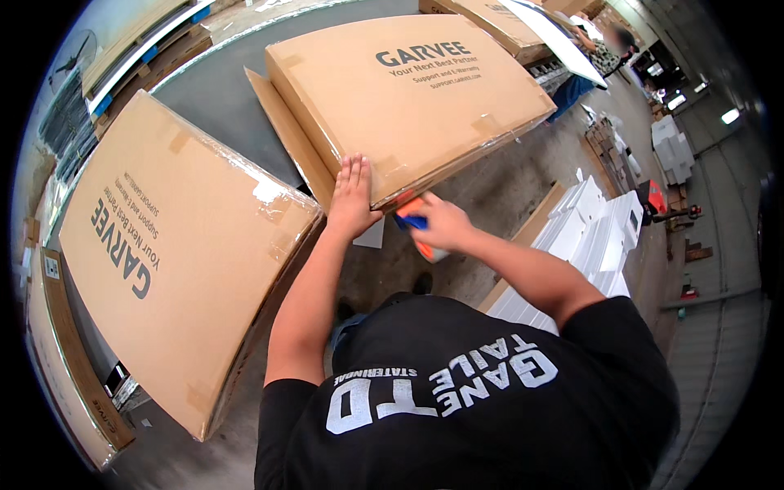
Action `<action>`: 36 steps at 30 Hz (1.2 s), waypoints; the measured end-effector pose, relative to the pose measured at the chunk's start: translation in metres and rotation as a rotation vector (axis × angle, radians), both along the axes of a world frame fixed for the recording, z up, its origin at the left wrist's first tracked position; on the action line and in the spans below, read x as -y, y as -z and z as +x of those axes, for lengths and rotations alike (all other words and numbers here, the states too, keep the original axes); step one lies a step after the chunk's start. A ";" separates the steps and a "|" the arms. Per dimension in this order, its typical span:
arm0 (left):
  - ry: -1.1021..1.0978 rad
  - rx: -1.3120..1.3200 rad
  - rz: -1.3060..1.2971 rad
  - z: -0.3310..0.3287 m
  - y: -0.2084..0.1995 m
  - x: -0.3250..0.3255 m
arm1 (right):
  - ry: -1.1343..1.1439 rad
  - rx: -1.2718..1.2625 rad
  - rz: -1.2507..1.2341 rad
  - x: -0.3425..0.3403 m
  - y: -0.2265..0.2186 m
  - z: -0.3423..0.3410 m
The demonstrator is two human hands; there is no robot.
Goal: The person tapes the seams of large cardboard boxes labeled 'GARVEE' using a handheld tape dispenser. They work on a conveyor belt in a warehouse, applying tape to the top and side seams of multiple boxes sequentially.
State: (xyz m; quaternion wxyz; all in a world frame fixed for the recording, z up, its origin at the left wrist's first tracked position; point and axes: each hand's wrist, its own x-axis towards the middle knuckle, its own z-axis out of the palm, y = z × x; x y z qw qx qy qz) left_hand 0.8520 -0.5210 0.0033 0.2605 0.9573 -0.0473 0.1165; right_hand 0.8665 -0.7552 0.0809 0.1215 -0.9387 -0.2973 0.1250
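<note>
A large flat cardboard box (408,122) lies on the grey table, with a long flap (287,135) standing out along its left end. My left hand (353,200) rests with fingers stretched out on the box's near left corner, beside that flap. Just right of it, my right hand (442,225) grips an orange and blue tape gun (415,220) against the near edge of the box, under the corner. The tape gun is partly covered by my fingers and slightly blurred. Clear tape shines along the box's near edge.
A second large cardboard box (188,253) lies close on my left. White panels (584,233) are stacked at my right. Beyond the table are more boxes (502,24) and a person (608,53). A red pallet jack (653,196) stands farther right.
</note>
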 end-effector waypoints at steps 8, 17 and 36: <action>0.036 -0.128 0.156 0.003 -0.024 -0.007 | -0.009 -0.045 -0.121 -0.002 0.083 0.012; -0.195 -0.181 -0.735 -0.125 -0.033 0.021 | -0.249 -0.025 0.436 0.080 -0.012 -0.016; 0.031 -0.795 -1.897 -0.052 -0.046 0.135 | -0.638 -0.120 0.619 0.136 -0.055 0.082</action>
